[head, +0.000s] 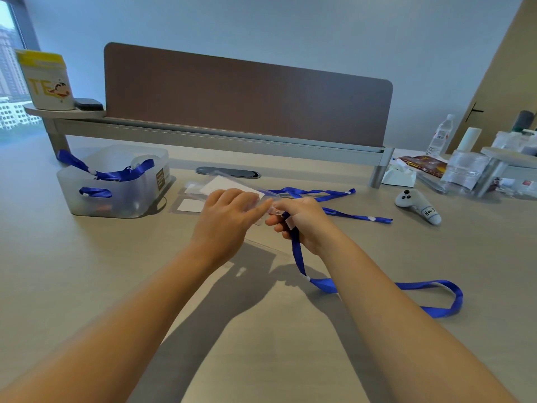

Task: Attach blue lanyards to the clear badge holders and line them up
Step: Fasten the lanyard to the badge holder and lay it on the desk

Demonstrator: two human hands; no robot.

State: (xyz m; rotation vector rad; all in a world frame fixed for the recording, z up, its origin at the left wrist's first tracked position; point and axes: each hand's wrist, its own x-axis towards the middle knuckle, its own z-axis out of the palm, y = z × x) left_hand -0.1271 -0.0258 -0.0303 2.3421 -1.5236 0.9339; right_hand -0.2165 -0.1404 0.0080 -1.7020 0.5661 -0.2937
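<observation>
Above the middle of the desk [87, 286], a left hand [225, 219] grips a clear badge holder [232, 186], fingers curled over its near edge. The right hand [302, 221] pinches a blue lanyard [296, 251] at the holder's right end; its strap loops rightward across the desk. More lanyards fill a translucent bin [116, 181], far left.

An office. A long desk [87, 271] carries a brown privacy divider [247, 103] along its far edge and a cable grommet [228, 172]. High-rise buildings [8, 74] show through the window at left.
</observation>
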